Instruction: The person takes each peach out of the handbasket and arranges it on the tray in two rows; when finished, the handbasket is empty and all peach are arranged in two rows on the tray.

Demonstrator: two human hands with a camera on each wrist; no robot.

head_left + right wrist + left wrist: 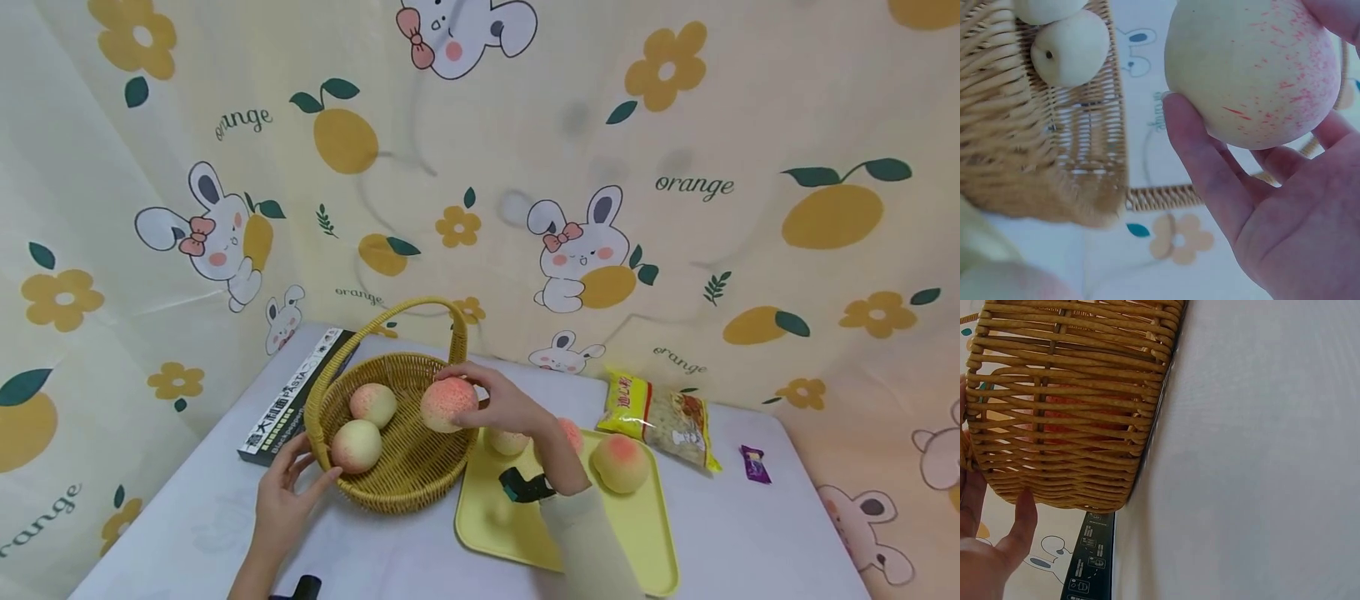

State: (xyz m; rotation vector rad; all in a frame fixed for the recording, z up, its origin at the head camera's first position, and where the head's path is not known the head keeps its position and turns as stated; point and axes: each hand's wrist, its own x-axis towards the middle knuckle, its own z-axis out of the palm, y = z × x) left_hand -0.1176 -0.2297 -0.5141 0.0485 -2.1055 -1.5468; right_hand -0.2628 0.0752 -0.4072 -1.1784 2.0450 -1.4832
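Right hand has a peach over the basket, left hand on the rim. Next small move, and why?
Probably lower the peach into the free space on the near-right of the basket and let go. The right hand holds it just above the rim, two peaches already lie at the left inside, and the left hand steadies the basket wall.

It looked like a staged home tabletop: a cartoon cloth (675, 125) hung behind a table (750, 533) bearing food packets (663, 417).

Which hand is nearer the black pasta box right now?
Left. The left hand steadies the basket beside the pasta box; the right hand holds a peach across the basket.
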